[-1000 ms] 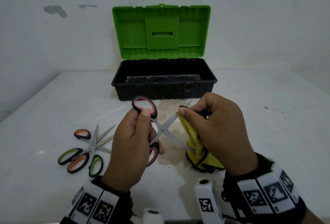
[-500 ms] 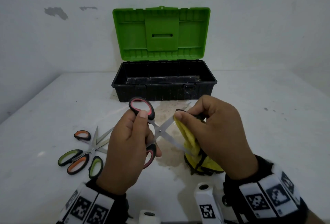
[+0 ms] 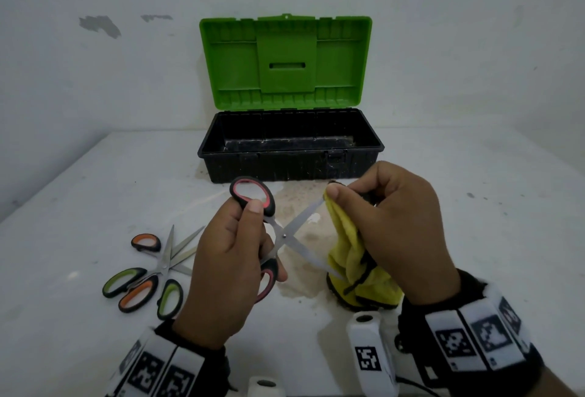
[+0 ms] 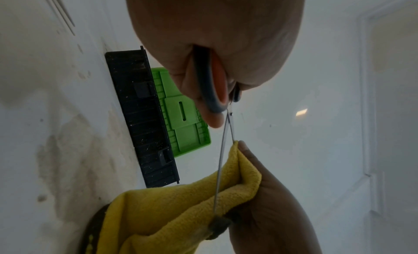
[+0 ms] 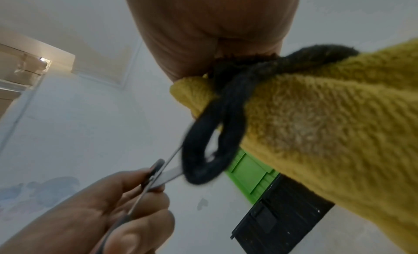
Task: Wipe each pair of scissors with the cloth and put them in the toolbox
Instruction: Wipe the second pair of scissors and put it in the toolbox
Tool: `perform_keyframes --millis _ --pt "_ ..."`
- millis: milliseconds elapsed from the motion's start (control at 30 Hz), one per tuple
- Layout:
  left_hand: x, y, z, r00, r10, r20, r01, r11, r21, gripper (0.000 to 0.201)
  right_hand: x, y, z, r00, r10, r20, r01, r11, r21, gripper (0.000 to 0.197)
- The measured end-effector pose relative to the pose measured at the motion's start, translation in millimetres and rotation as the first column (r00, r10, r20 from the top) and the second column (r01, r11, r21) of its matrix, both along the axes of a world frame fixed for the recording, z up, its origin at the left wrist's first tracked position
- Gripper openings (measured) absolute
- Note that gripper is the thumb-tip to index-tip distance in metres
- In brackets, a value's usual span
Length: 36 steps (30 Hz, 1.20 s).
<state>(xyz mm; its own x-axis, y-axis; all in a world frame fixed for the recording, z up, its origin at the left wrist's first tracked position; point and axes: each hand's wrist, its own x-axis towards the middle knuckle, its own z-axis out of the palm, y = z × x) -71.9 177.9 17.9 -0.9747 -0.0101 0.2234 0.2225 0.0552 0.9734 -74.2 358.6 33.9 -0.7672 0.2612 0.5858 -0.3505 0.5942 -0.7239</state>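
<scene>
the left hand (image 3: 228,270) grips the handles of the red-and-black scissors (image 3: 281,233), thumb on the upper loop, holding them above the table (image 3: 474,222) with the blades spread in an x. just to its right, the right hand (image 3: 392,225) pinches the yellow cloth (image 3: 351,257) around the upper blade near its tip, thumb pressing the fold; the lower blade runs into the hanging cloth, whose bottom touches the table below that hand. a dark edging (image 5: 212,132) loops off the cloth. beyond both hands stands the toolbox (image 3: 289,156), black tub, green lid (image 3: 285,61) upright against the wall. left of the left hand, two more scissors lie crossed on the table: an orange-handled pair (image 3: 141,270) and a green-handled pair (image 3: 152,289), well apart from the toolbox.
</scene>
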Motion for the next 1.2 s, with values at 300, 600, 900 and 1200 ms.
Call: perform_keyframes --millis 300,600,900,1200 --pt "-1.1 -2.6 -0.9 1.0 0.015 -0.007 -0.015 1.0 -0.02 0.04 -4.2 4.2 0.8 0.999 0.012 0.052 -0.008 0.998 -0.061 0.026" --pt "-4.4 -5.6 -2.0 0.999 0.038 -0.036 -0.04 0.997 -0.06 0.039 -2.2 20.7 9.8 0.995 0.012 0.1 0.007 0.982 -0.188 0.024" --pt "2.8 3.2 -2.8 0.969 0.017 -0.245 -0.086 0.957 -0.275 0.033 2.1 -15.4 -1.9 0.984 0.036 0.175 -0.047 0.997 0.058 0.025" --pt "0.3 4.0 -11.0 0.879 0.022 -0.477 -0.225 0.9 -0.372 0.026 11.8 -34.3 -10.2 0.972 0.091 0.218 -0.108 0.992 0.068 0.023"
